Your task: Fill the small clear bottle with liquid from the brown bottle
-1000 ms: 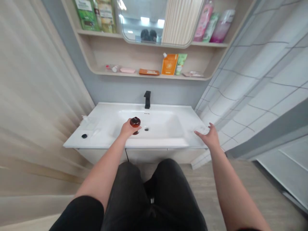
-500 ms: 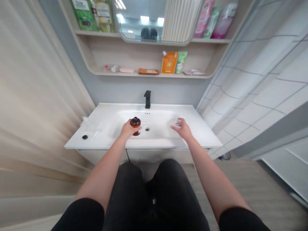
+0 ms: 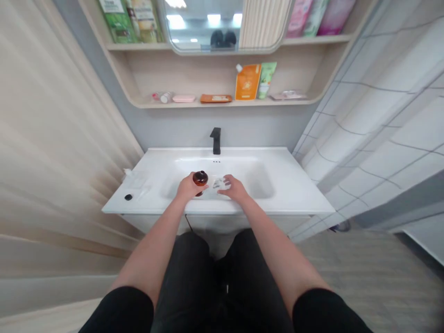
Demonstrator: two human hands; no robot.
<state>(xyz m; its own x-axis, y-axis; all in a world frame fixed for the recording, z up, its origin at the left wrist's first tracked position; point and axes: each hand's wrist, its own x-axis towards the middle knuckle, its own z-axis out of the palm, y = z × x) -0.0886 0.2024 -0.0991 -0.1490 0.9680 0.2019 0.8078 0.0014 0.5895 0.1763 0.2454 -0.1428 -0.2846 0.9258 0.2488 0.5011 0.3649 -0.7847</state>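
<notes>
My left hand (image 3: 188,188) grips a small amber glass bottle (image 3: 200,179) with a dark round top, holding it upright over the basin. Just to its right, my right hand (image 3: 234,188) pinches a small clear object (image 3: 218,183) in its fingertips. That object is blurred, so I cannot tell exactly what it is. The two hands are close together, and the clear object nearly touches the bottle. Both are above the white ceramic washbasin (image 3: 274,185), and they hide its drain.
A black faucet (image 3: 216,141) stands behind the basin. A small black stopper (image 3: 128,197) lies on the counter's left side. Toiletries fill a wooden shelf (image 3: 222,104) beneath a mirror. A beige curtain hangs left, and a tiled wall stands right.
My right hand has moved left with the clear object, from the far side of the basin to beside the bottle. My left hand and the bottle have barely moved.
</notes>
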